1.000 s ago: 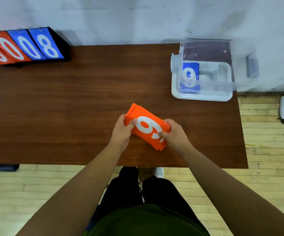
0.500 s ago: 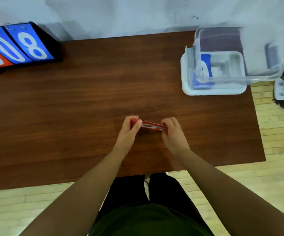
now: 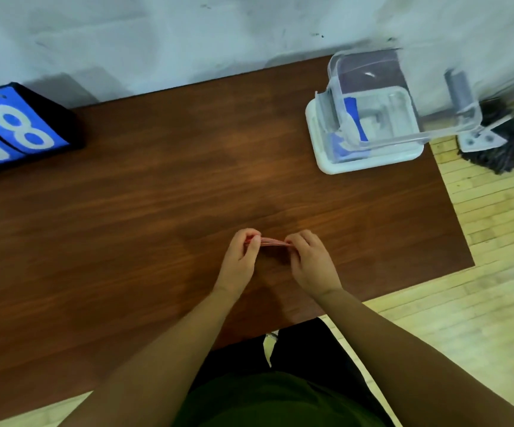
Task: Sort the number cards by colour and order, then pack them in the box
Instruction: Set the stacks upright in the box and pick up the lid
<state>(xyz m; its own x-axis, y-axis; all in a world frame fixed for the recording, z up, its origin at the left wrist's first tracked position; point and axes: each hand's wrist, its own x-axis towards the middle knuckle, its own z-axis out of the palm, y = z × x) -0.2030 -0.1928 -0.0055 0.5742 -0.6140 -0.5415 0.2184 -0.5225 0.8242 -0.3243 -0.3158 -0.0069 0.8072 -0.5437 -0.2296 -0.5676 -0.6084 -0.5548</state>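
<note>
In the upper left of the frame I see a flip scoreboard (image 3: 18, 131), cut off by the edge: a glossy blue panel with a white 8, part of another digit, and a sliver of orange. The table (image 3: 126, 226) is dark, grained wood. At lower centre I get the orange cards (image 3: 272, 241) edge-on, a thin stack with unreadable faces. The left hand (image 3: 238, 260) pinches one end with curled fingers, and the right hand (image 3: 312, 266) pinches the other. At upper right a clear, rounded plastic box (image 3: 373, 66) stands on a white base (image 3: 370, 163), with blue cards (image 3: 353, 115) blurred behind its wall. A dark, stringy mop head (image 3: 496, 149) sits by the right edge.
</note>
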